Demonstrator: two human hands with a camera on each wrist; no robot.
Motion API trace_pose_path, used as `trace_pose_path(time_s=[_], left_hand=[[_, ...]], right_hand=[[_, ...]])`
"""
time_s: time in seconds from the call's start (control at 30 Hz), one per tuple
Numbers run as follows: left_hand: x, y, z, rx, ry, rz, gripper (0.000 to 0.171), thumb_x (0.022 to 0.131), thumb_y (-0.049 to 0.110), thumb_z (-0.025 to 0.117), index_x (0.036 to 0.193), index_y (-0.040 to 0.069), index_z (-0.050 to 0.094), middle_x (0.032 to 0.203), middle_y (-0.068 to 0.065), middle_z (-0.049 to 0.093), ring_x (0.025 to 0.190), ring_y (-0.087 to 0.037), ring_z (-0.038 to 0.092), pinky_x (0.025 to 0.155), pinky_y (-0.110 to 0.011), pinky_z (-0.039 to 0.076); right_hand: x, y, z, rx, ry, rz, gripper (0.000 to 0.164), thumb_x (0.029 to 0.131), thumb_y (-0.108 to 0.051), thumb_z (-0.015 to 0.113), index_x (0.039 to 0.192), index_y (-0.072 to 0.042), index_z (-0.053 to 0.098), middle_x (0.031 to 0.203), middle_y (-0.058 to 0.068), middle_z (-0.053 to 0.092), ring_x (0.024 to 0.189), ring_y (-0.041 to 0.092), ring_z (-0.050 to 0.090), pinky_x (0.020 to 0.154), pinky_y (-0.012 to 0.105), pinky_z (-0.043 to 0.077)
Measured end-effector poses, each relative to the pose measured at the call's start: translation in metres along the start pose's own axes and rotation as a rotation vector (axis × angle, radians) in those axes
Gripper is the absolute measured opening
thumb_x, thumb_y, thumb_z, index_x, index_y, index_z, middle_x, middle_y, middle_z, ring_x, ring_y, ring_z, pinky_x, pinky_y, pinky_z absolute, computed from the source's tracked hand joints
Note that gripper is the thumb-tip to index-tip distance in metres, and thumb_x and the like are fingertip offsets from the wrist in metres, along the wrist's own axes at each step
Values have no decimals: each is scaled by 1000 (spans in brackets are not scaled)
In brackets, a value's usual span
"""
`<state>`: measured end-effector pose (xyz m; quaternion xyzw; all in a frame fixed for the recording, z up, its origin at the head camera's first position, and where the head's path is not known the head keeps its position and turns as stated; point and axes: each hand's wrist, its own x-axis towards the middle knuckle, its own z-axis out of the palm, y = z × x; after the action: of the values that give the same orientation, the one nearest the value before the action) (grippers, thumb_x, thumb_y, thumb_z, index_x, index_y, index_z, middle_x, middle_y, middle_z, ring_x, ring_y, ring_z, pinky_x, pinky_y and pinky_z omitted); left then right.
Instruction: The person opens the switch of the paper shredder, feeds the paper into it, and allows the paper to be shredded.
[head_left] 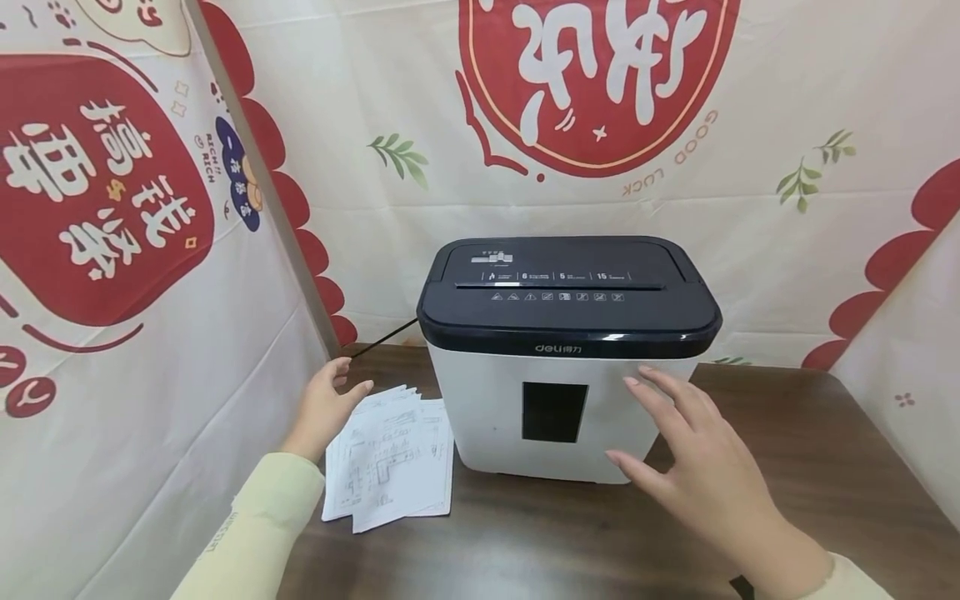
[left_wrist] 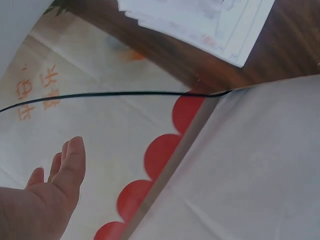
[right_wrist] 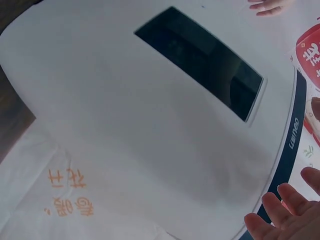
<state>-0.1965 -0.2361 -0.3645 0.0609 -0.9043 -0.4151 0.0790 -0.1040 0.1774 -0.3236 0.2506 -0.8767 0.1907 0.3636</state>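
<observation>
A paper shredder [head_left: 570, 329] with a black top and a white body stands upright on the table. Its dark window [right_wrist: 205, 60] faces me, and a narrow slot [head_left: 558, 287] runs across the lid. My right hand [head_left: 697, 454] hovers in front of its right side, fingers spread and slightly bent, holding nothing. To the left of the machine, a stack of marked white paper sheets [head_left: 405, 479] lies on the tabletop. My left hand [head_left: 326, 408] is raised by the stack's left edge with relaxed fingers and nothing in its grasp; the left wrist view shows this hand [left_wrist: 55, 195] apart from the cord.
A thin black cord [head_left: 386, 336] runs leftward from behind the shredder to the table's back corner. Printed cloth [head_left: 360, 275] hangs at the back and both sides. The brown wooden table [head_left: 795, 450] extends right. A small dark object [head_left: 741, 587] shows beside my right wrist.
</observation>
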Motion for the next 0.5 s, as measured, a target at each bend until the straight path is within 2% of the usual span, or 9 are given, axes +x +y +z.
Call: trace_pose_path(time_s=[0.1,0.2,0.33,0.5], left_hand=[[-1,-8,4,-4,-10,-44,60,91,20,63,141,-3,39,141,-26,44,130,-41,43,102,-54,38],[-2,-16,7,-3,-38,-98,61,93,20,62,143,-3,36,142,-28,42,131,-42,41,104,-54,36],[-4,-27,10,27,-54,-143,61,93,18,61,143,-4,34,142,-29,41,130,-44,41,104,-54,37],[-8,-40,16,96,-52,-193,61,91,18,62,141,-6,36,138,-31,44,122,-45,48,98,-55,41]], right_hand=[[-1,-1,7,14,1,-17,76,91,-68,36,131,-7,56,135,11,53,113,32,53,76,46,46],[-2,-3,14,30,6,-37,75,91,-67,36,130,-6,57,134,11,53,113,31,53,78,44,45],[-4,-5,23,58,11,-50,74,92,-66,37,130,-6,57,133,12,54,115,32,53,84,42,41],[-5,-10,32,83,6,-47,74,92,-66,37,131,-6,56,133,12,54,116,32,52,85,43,42]])
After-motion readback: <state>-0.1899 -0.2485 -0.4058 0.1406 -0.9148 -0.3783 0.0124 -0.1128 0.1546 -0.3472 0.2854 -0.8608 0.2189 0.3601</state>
